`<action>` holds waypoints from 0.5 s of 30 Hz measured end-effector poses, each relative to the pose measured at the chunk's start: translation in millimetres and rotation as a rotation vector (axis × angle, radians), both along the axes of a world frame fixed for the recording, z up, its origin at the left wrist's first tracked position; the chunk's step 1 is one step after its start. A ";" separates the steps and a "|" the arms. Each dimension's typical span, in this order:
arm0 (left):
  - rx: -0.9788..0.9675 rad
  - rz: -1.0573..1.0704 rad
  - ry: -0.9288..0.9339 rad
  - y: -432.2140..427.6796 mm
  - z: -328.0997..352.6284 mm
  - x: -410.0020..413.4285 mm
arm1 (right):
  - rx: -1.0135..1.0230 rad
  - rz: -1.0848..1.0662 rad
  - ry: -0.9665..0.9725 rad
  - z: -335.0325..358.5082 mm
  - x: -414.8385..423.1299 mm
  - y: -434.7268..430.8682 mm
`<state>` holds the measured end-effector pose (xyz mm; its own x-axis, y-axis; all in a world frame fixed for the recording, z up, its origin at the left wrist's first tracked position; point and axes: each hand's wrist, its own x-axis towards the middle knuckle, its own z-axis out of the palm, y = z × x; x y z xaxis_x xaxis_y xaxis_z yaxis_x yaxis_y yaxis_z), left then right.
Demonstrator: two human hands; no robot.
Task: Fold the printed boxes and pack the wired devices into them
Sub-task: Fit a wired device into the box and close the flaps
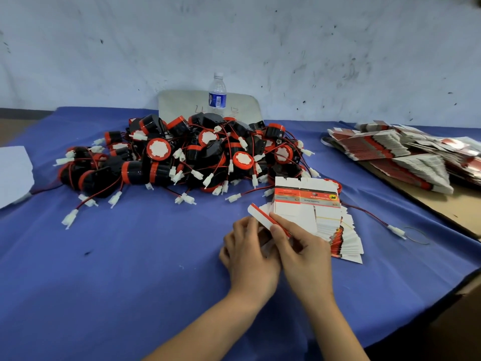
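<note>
A flat printed box blank (261,217), white with a red edge, sticks up between my two hands above the blue tablecloth (135,256). My left hand (248,252) curls round its near end from the left. My right hand (299,246) pinches it from the right with thumb and fingers. Just right of my hands lies a fanned stack of flat printed boxes (312,212), white with red and orange bands. Behind it a big heap of black and red wired devices (182,155) with white plug connectors spreads across the middle of the table.
A water bottle (217,93) stands behind the heap against a grey sheet by the wall. More flat boxes (406,152) are piled on brown cardboard at the right. White paper (14,173) lies at the left edge. One loose wire with a plug (390,226) and a rubber band (416,235) lie right of the stack.
</note>
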<state>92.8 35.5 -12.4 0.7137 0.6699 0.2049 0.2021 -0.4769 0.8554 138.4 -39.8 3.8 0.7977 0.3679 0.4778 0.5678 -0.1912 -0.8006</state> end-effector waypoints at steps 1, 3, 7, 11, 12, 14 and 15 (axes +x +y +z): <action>-0.006 -0.001 0.000 0.2 -0.2 0.9 | 0.007 0.001 0.005 -0.4 0.0 0.2; -0.029 0.004 -0.025 0.9 -0.2 1.5 | 0.025 0.010 0.016 0.2 -0.1 -0.2; -0.121 -0.055 -0.158 4.3 -2.9 -7.6 | 0.033 0.017 0.027 0.9 0.1 -3.1; -0.218 -0.136 -0.220 8.3 -5.5 -13.2 | 0.004 0.015 0.010 -3.1 -3.0 -4.8; -0.214 -0.151 -0.190 9.7 -6.4 -14.1 | -0.010 0.016 -0.002 -6.1 -5.5 -4.3; -0.232 -0.196 -0.120 15.1 -6.8 -15.5 | -0.040 0.010 -0.031 -10.7 -9.5 -3.3; -0.242 -0.224 -0.088 19.0 -7.3 -16.4 | -0.046 0.001 -0.039 -13.3 -10.6 -3.2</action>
